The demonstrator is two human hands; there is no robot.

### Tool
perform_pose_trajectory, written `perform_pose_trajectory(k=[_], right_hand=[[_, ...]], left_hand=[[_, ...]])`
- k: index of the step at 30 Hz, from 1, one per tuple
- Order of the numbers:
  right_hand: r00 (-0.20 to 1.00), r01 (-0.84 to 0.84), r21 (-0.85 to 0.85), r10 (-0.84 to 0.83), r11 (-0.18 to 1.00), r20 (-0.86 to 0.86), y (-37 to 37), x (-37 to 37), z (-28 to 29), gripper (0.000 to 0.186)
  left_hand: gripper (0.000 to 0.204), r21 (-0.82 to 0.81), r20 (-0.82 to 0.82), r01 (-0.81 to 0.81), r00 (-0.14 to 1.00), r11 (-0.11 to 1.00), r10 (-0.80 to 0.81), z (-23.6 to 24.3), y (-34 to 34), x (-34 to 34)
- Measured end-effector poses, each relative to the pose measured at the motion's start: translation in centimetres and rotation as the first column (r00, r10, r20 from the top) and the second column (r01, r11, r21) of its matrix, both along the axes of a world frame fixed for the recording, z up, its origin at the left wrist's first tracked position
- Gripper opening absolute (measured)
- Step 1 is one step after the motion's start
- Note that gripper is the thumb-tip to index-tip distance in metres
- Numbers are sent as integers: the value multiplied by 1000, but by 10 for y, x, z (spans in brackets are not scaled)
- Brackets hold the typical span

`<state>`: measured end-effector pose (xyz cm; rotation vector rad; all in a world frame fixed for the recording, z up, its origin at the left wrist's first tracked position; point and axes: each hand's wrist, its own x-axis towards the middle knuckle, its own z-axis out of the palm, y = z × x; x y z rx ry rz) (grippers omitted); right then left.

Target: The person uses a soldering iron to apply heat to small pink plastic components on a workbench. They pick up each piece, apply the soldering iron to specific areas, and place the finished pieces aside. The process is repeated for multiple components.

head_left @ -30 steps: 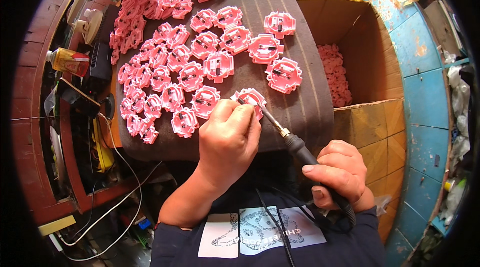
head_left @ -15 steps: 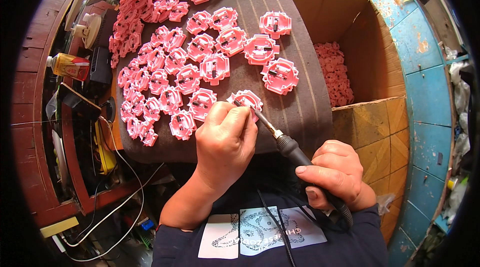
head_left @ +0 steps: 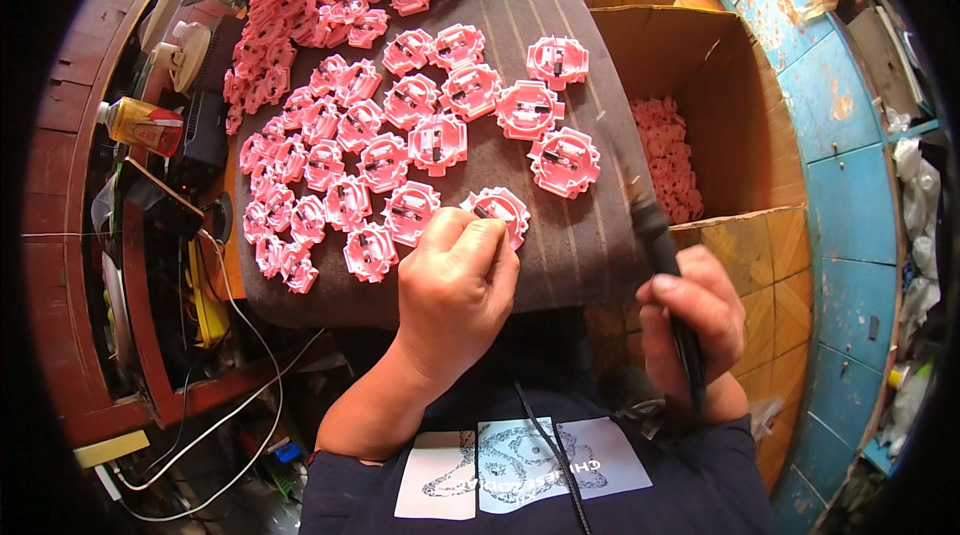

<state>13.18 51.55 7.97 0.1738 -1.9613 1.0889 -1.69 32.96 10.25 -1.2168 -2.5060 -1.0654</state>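
the left hand (head_left: 460,270) has its fingertips pinched together at the near edge of a pink plastic piece (head_left: 509,210); anything between them is hidden. the piece looks light, stiff, perhaps brittle, best gripped by its rim. to its right, the right hand (head_left: 700,313) is clasped around a blurred soldering iron (head_left: 657,240). beyond the left hand, similar pieces (head_left: 383,163) crowd a dark tabletop (head_left: 565,255).

The plastic parts (head_left: 563,163) are bright pink with black and whitish bits, scattered over a dark grey-brown work surface (head_left: 540,270) with thin pale stripes along its right edge. The soldering iron (head_left: 657,240) has a black handle. Beyond that edge stand a brown cardboard box (head_left: 760,120) and a rust-patched blue cabinet (head_left: 850,195).
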Motion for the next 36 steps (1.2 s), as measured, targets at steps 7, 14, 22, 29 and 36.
perform_pose_trajectory(k=[7,14,22,29,36], right_hand=[[991,43,204,-69,978,118,40,-49,2,40],[965,72,322,-148,944,218,18,-88,10,54],[849,340,448,-474,827,232,29,-76,10,54],[956,143,324,-216,935,200,25,-101,19,45],[962,-56,512,-92,857,259,19,-135,19,40]], left_hand=[[15,6,10,-2,1000,1000,2,1,-1,2],[15,-5,16,1,1000,1000,-1,4,-1,2],[15,27,35,6,999,1000,-7,2,-3,2],[14,29,17,22,1000,999,-23,2,-2,0],[15,45,25,16,1000,999,-17,0,-2,1]])
